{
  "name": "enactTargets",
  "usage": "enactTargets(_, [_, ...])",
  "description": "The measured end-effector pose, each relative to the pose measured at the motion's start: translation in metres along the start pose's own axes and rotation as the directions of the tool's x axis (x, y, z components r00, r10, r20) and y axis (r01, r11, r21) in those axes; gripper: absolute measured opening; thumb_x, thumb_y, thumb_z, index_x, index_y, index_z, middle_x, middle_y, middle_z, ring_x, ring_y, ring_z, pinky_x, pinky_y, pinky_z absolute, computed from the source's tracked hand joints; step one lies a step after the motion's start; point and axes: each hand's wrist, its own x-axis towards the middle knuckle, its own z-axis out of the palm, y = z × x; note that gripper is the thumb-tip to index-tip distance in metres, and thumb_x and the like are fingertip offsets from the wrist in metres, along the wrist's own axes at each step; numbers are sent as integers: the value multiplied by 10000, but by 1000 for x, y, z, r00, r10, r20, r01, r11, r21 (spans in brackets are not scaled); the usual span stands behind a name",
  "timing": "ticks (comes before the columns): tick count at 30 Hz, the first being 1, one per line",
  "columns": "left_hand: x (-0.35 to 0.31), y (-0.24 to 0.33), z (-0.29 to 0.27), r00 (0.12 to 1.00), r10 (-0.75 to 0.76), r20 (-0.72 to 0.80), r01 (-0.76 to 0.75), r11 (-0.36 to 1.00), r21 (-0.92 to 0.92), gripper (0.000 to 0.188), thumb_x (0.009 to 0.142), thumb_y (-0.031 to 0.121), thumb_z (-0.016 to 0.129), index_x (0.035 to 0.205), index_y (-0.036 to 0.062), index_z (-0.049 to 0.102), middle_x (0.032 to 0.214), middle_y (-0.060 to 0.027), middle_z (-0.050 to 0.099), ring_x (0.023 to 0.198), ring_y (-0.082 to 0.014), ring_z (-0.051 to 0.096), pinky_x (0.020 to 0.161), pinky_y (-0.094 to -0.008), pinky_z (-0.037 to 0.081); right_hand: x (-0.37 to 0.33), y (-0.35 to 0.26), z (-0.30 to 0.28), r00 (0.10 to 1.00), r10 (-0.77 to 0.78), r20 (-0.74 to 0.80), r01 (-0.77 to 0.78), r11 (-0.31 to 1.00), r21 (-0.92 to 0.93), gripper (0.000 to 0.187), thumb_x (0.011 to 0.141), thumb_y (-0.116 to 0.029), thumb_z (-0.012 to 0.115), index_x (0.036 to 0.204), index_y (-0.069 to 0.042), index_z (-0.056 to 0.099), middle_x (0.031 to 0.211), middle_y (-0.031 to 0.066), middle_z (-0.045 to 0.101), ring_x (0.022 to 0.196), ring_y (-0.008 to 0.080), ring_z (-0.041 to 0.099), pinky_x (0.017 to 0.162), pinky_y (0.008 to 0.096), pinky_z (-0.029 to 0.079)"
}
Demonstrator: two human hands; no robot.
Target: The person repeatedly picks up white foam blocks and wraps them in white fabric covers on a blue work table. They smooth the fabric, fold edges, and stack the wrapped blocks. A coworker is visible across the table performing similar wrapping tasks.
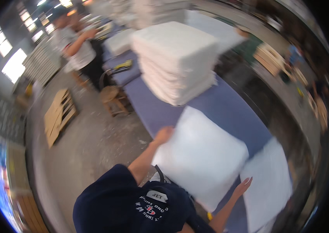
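A large, square white fabric sheet or pad [205, 157], blurred by motion, lies across the table in front of me. My left hand [164, 135] is at its upper left edge, with the fingers curled over that edge. My right hand [243, 186] is near its lower right corner, palm turned inward and fingers stretched out, with no grip visible. Just right of that hand, a second white sheet [269, 184] lies on the table. Beyond the square one rises a tall stack of folded white pieces [176, 58].
The long table has a blue-grey top [230, 105]. Farther along it lies a yellow-and-black tool [121, 66]. Left of the table are a wooden stool [112, 97], a pallet [59, 112] on the floor and a standing person [77, 50]. Wooden pieces [269, 58] lie across the right aisle.
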Motion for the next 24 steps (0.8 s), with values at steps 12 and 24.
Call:
enactTargets(12, [-268,-265,7,532,-390,752,283,918,277,344,958,279,515,1092,-9,647,989,-165,693,925,-287,654,768,-437,513,-462,227,-193,630,761,153,-445,515,-732,281,863,-275,576,1047,-95,691,1064,168,678,1036,382,625,894,422,519])
enactTargets(24, [-323,-135,33,376,-205,903,-288,901,324,391,990,336,474,1205,47,626,1103,-173,662,1045,-329,621,864,-452,480,-592,216,-192,451,839,305,-750,542,-380,317,901,-302,574,1151,-133,670,904,105,713,818,214,692,713,340,540])
